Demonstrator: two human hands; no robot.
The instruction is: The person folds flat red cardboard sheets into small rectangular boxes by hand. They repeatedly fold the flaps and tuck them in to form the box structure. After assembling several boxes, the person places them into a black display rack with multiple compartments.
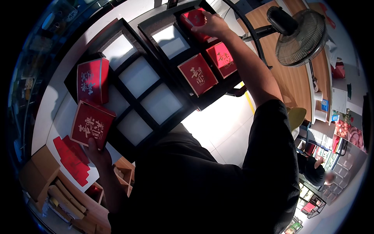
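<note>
Two black divided cases with pale compartment floors stand side by side: the left case (151, 84) and the right case (172, 62). My right hand (213, 26) reaches far forward, its fingers on the sides of a red gift box (191, 18) at the far corner of the right case. Two more red gift boxes (197, 75) with gold lettering sit in that case, nearer to me. At the lower left, my left hand (100, 155) grips a red gift box (91, 124), thumb on its face. Another red box (92, 81) leans at the left case's edge, just beyond it.
Flat red card pieces (72, 160) lie on the white surface at left, by an open cardboard carton (41, 167). A black fan (300, 37) stands at the far right by a wooden counter (286, 84). Another person (313, 169) is farther off at right.
</note>
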